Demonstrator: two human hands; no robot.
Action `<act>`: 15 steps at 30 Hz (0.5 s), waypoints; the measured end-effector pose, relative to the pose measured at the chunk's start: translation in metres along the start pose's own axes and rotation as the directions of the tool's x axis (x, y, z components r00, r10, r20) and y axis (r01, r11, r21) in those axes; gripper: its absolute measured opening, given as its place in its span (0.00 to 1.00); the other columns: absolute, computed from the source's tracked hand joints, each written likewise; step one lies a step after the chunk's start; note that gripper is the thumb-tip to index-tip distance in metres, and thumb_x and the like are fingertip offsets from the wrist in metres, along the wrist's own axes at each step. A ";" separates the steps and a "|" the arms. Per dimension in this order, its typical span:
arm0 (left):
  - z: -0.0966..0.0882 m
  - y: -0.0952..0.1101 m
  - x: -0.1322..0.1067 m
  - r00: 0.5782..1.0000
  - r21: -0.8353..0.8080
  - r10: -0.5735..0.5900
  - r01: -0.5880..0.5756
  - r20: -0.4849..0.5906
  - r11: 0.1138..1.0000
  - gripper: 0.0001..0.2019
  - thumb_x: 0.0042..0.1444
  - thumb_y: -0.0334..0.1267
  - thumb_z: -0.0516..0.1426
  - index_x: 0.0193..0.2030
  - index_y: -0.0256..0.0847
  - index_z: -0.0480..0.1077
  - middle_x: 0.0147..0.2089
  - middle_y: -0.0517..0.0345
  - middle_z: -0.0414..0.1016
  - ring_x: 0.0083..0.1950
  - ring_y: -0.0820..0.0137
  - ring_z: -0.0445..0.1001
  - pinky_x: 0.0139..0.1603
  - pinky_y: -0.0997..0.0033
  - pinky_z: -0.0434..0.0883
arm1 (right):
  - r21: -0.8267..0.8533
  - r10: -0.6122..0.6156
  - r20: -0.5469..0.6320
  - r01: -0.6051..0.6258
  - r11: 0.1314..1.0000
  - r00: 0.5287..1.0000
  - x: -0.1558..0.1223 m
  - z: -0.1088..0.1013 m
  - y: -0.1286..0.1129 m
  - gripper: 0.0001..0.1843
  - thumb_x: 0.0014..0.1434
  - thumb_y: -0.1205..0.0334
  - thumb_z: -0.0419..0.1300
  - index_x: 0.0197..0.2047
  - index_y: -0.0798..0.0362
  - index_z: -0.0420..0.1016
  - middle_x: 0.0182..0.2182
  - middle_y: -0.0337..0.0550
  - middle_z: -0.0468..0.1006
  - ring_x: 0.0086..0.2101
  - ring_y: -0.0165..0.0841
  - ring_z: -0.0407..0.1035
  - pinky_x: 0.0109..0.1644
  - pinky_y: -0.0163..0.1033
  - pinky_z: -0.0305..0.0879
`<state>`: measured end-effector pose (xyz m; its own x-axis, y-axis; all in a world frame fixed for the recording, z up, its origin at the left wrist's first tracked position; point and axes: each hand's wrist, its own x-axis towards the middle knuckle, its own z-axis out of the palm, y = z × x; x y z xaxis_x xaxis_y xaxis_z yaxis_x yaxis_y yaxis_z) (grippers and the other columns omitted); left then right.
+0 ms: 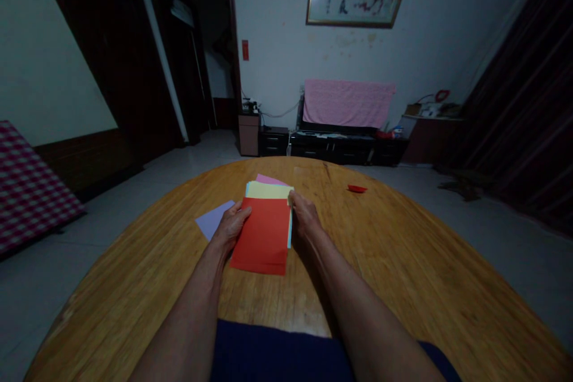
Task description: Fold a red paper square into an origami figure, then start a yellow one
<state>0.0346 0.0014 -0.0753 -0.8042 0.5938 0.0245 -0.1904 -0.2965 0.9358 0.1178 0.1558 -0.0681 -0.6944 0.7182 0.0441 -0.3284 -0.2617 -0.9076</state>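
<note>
Between my two hands is a stack of coloured paper. Red sheets (263, 233) lie on top, slightly uneven at the near edge. Behind them a pale yellow sheet (271, 191) sticks out, with thin light blue edges beside it and a pink sheet (271, 179) at the back. My left hand (233, 224) grips the left edge, its thumb on the red paper. On the right edge, my right hand (304, 212) is closed at the upper corner, near the yellow sheet. A lavender sheet (213, 219) rests on the table, partly hidden by my left hand.
The round wooden table (394, 262) curves around me. A small red folded paper piece (357, 188) lies at its far right. Beyond stand a low black cabinet (331, 146) and a screen under a pink cloth (349, 102). A red checkered cloth (31, 191) is at left.
</note>
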 end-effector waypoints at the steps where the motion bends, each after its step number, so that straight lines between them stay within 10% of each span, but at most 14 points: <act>1: 0.001 0.000 -0.001 1.000 0.007 -0.007 0.007 0.005 1.000 0.24 0.41 0.38 0.65 0.49 0.37 0.74 0.39 0.52 0.82 0.35 0.64 0.79 0.38 0.66 0.74 | -0.027 -0.011 -0.012 0.010 1.000 1.000 0.000 0.000 0.000 0.11 0.49 0.53 0.59 0.28 0.53 0.72 0.21 0.37 0.73 0.24 0.31 0.67 0.26 0.34 0.61; 5: 0.008 0.001 -0.003 0.999 -0.015 -0.039 0.039 -0.012 0.999 0.24 0.41 0.38 0.66 0.48 0.37 0.74 0.38 0.52 0.82 0.35 0.63 0.79 0.36 0.67 0.74 | -0.211 -0.149 -0.107 0.124 0.970 0.983 -0.001 0.001 0.000 0.11 0.51 0.54 0.56 0.23 0.52 0.67 0.20 0.36 0.70 0.26 0.32 0.66 0.29 0.35 0.61; 11: 0.014 0.001 -0.006 0.997 -0.114 -0.068 0.071 0.031 0.991 0.21 0.43 0.38 0.66 0.46 0.36 0.74 0.37 0.52 0.82 0.38 0.63 0.80 0.38 0.67 0.74 | -0.466 -0.526 -0.216 0.386 0.796 0.823 0.001 0.003 -0.004 0.10 0.51 0.58 0.55 0.22 0.53 0.69 0.40 0.49 0.75 0.44 0.37 0.67 0.52 0.39 0.59; 15: 0.014 0.001 -0.006 0.996 -0.137 -0.084 0.087 0.027 0.987 0.18 0.45 0.37 0.65 0.45 0.36 0.74 0.37 0.51 0.82 0.38 0.62 0.80 0.39 0.65 0.75 | -0.375 -0.441 -0.204 0.346 0.860 0.874 0.002 0.003 -0.004 0.13 0.55 0.53 0.53 0.33 0.54 0.72 0.34 0.42 0.75 0.37 0.33 0.67 0.43 0.35 0.62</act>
<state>0.0472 0.0074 -0.0693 -0.7701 0.6363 -0.0449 -0.3352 -0.3437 0.8772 0.1163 0.1563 -0.0631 -0.3314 0.8746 0.3538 -0.2825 0.2658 -0.9217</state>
